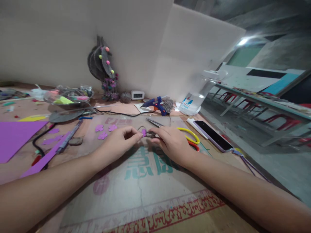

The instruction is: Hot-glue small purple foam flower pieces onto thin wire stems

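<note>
The left hand (126, 137) pinches a purple flower cutout (144, 132) over a sheet (116, 197) with green Chinese characters (139, 163); the right hand (172, 142) grips a dark metal tool (150, 134) just beside it. The plastic jug's (194, 102) lettering (185, 107) ends "LOOK".

I work in dim, greyish light, with one white glare (243, 41) flaring at the upper right. The pale panel (131, 48) behind my bench (213, 149) is unevenly lit, and soft shadows lie under my forearms (65, 171). A highlight sits on the clear jug (194, 102). Fine detail around my fingers (133, 139) is soft; the red stools (289, 123) beyond smear with blur, and wide-angle distortion stretches my forearms toward the lower corners.
</note>
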Demonstrator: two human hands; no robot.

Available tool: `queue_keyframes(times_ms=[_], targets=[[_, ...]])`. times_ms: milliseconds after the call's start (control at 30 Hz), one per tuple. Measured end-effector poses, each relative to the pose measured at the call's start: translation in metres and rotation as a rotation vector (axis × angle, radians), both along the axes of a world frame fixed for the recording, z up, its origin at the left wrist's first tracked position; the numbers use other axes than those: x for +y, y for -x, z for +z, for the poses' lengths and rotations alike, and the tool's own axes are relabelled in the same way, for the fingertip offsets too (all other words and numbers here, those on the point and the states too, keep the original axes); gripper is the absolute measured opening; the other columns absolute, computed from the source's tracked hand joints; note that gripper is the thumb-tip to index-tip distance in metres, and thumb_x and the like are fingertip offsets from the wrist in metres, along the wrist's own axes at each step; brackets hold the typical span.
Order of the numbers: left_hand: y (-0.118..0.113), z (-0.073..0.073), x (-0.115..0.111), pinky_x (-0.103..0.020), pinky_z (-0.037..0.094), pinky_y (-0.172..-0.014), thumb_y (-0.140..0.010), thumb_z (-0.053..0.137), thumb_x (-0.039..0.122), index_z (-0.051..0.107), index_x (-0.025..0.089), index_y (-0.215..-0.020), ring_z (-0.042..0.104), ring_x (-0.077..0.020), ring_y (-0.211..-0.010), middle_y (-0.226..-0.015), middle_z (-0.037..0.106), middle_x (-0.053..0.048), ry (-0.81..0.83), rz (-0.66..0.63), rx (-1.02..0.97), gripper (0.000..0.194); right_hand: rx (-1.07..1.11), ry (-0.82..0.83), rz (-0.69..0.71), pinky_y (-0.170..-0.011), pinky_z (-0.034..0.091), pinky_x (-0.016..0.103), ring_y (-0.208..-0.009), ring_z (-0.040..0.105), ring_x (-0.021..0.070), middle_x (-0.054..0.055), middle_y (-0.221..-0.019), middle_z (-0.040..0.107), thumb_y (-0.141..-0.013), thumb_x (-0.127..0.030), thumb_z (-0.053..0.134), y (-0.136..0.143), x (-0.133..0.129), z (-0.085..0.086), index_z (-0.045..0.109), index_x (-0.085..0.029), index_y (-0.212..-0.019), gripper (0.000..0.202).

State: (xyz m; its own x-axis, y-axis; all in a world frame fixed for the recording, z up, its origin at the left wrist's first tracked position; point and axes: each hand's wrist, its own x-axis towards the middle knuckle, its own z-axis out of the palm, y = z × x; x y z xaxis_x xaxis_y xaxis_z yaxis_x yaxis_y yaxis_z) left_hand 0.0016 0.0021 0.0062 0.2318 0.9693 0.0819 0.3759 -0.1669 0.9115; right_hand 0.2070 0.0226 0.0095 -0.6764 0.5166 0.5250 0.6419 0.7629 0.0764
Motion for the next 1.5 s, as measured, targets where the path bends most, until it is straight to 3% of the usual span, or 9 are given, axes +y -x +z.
queue_keyframes(times_ms=[533,833,1500], targets=[[-0.001,0.001,0.000,-0.024,0.038,-0.058,-0.082,0.051,0.039,0.059,0.017,-0.070,0.055,-0.0144,-0.064,-0.067,0.061,0.000,-0.006,0.005,0.016,0.026,-0.013,-0.011,0.000,-0.063,0.039,0.029,-0.070,0.057,0.0166,0.006,-0.076,0.066,-0.095,-0.038,0.038,-0.001,-0.001,0.000,0.065,-0.013,-0.097,0.037],[0.001,-0.006,0.005,-0.025,0.040,-0.064,-0.085,0.048,0.039,0.060,0.017,-0.079,0.054,-0.0142,-0.069,-0.072,0.060,0.000,-0.033,-0.019,-0.053,0.026,0.186,0.145,-0.004,-0.072,0.047,0.030,-0.082,0.061,0.0180,0.008,-0.088,0.067,-0.096,-0.038,0.037,-0.004,-0.005,0.003,0.060,-0.014,-0.107,0.035],[0.001,-0.007,0.005,-0.024,0.038,-0.063,-0.086,0.047,0.037,0.058,0.017,-0.077,0.050,-0.0134,-0.066,-0.069,0.055,0.001,-0.034,-0.130,-0.057,0.024,0.135,0.231,0.053,-0.077,0.046,0.032,-0.086,0.060,0.0189,0.008,-0.091,0.067,-0.093,-0.035,0.044,-0.002,-0.004,0.002,0.058,-0.014,-0.112,0.031]])
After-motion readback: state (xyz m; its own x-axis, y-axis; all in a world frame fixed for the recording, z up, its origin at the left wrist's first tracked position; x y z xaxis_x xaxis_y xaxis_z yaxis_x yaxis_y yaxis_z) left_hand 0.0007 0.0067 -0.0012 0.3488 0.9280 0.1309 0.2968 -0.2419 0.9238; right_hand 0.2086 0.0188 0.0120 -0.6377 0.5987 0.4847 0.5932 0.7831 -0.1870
